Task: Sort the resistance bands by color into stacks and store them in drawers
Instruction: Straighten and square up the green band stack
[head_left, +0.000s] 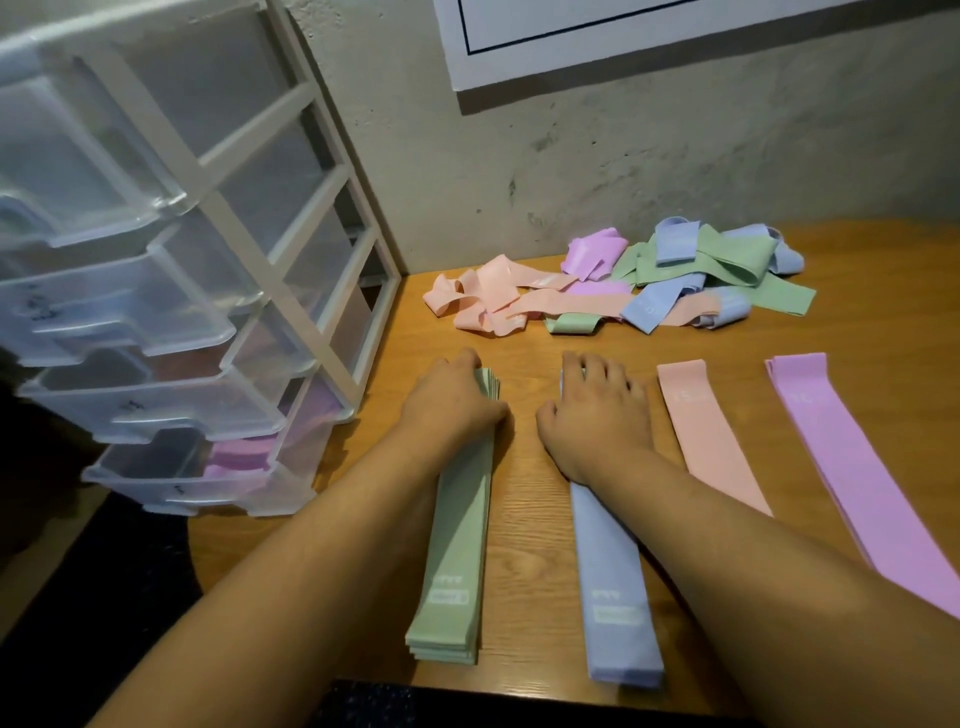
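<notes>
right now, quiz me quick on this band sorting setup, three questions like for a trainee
1. True or false: the peach stack lies between the blue stack and the purple stack.
2. Which stack does the left hand touch? A green stack, B peach stack, C purple stack.
3. Fill in: the bands seen in the bottom drawer look ___.
Key: 1 true; 2 A; 3 purple.
</notes>
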